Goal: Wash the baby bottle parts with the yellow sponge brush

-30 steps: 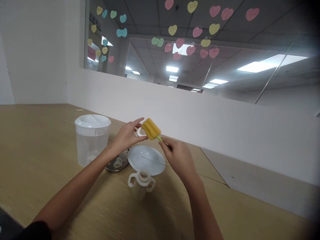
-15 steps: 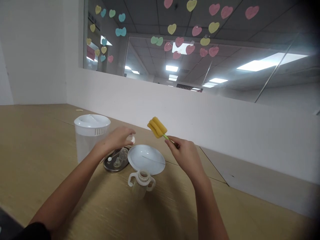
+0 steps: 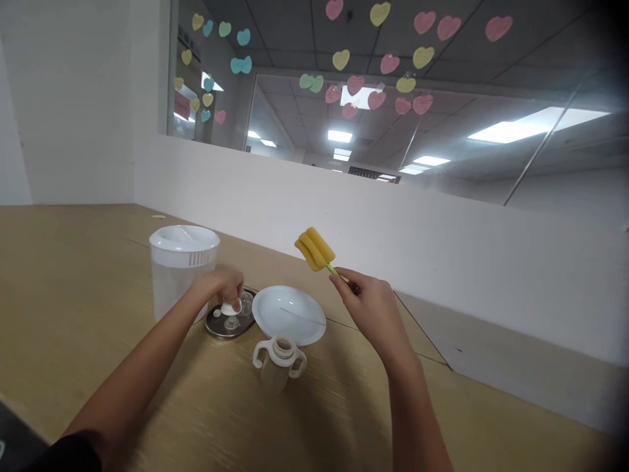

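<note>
My left hand (image 3: 225, 286) is closed on a small white ring (image 3: 230, 309), low over the oval metal tray (image 3: 223, 332). On that tray lie a clear teat (image 3: 232, 322), a clear cap (image 3: 246, 302) and a small white piece (image 3: 217, 313). My right hand (image 3: 366, 298) grips the green handle of a yellow sponge brush (image 3: 315, 249), raised above the table. Between the hands is a white bowl (image 3: 289, 314). In front of the bowl stands an open clear bottle (image 3: 276, 375) with a white two-handled collar (image 3: 284, 349).
A lidded white plastic pitcher (image 3: 177, 288) stands behind and left of the tray. The wooden table (image 3: 206, 406) meets a white wall (image 3: 275, 203) below a window with heart-shaped notes. A small flat scrap (image 3: 158, 216) lies at the back left.
My left hand has moved left and down to the tray with the white ring. The brush in my right hand has shifted slightly right. The whole view has shifted a little.
</note>
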A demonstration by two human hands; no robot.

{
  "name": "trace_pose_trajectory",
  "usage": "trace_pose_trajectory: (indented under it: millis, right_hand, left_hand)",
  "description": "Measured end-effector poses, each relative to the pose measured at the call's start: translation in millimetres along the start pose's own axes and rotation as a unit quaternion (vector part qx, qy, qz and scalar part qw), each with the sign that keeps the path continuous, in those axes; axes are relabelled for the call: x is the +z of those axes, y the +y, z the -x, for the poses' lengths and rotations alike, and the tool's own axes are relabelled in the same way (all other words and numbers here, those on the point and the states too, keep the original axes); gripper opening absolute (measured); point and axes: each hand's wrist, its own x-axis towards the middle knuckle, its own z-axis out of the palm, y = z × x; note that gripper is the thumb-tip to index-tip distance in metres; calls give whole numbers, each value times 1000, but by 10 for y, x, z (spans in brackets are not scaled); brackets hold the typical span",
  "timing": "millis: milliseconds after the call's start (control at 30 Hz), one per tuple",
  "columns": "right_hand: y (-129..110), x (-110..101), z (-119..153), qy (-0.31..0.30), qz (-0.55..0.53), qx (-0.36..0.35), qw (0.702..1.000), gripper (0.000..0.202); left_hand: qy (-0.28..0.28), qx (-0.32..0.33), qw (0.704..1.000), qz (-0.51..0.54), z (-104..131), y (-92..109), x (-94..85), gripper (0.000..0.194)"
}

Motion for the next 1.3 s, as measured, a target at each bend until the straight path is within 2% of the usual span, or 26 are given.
trace_pose_trajectory:
  millis: [200, 400, 567, 700, 800, 900, 967, 1000, 1067, 1133, 1200, 1300]
  right_hand:
    - [-13, 0, -4, -7, 5, 10, 1000, 32]
    - [-12, -8, 9, -1, 8, -3, 1000, 35]
    - [-21, -15, 8, 0, 10, -6, 1000, 35]
    - [-21, -17, 8, -5, 12, 4, 1000, 34]
    - [-14, -19, 9, -1, 7, 10, 1000, 31]
    - [-9, -23, 9, 2, 0, 7, 1000, 31]
    - [-12, -25, 9, 3, 0, 8, 1000, 31]
    - [-15, -25, 9, 2, 1, 9, 1000, 31]
    - [-21, -21, 8, -3, 7, 10, 1000, 30]
    - [-24, -14, 7, -6, 10, 10, 1000, 30]
    - [-22, -5, 3, -6, 10, 8, 1000, 31]
    - [-18, 6, -5, -7, 11, 4, 1000, 31]
  left_hand:
    - [-40, -16, 999, -12, -225, 6, 203, 26]
    - [-68, -37, 995, -55, -295, 81, 345, 27]
    - [-67, -26, 995, -73, -242, 165, 363, 30]
    - [-64, -18, 991, -119, -183, 180, 272, 27]
    - [-18, -5, 987, -158, -26, 226, 142, 22]
    - [85, 14, 979, -182, 260, 377, 36, 23]
    - [150, 70, 971, -173, 464, 526, 28, 26]
    - [149, 123, 970, -150, 552, 604, 47, 29]
    - [85, 240, 961, -108, 678, 742, 126, 39]
    - [7, 317, 943, -102, 735, 843, 231, 48]
    - [-32, 345, 930, -125, 738, 903, 328, 53]
    - [-21, 347, 922, -171, 696, 942, 424, 57]
